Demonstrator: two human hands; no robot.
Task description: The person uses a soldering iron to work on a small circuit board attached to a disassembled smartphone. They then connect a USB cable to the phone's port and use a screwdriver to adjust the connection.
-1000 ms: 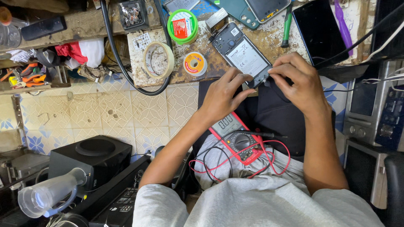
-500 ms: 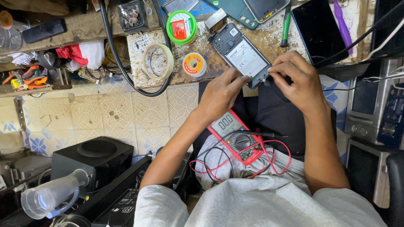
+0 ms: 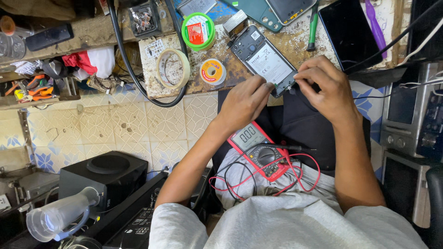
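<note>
Almost nothing has moved since the earlier frame: both hands stay at the lower end of the opened phone (image 3: pixel 266 57), only the view sits a little differently. This phone lies face down, back cover off, on the worn bench (image 3: pixel 221 80) in the upper middle of the frame. The left hand (image 3: pixel 244 101) touches its lower edge with fingers curled together. The right hand (image 3: pixel 323 87) pinches at the same corner; what is between its fingertips I cannot tell. At upper left, a small dark tray (image 3: pixel 145 18) holds little metal parts. A red multimeter (image 3: pixel 258 150) with tangled leads rests on the lap, lower middle.
</note>
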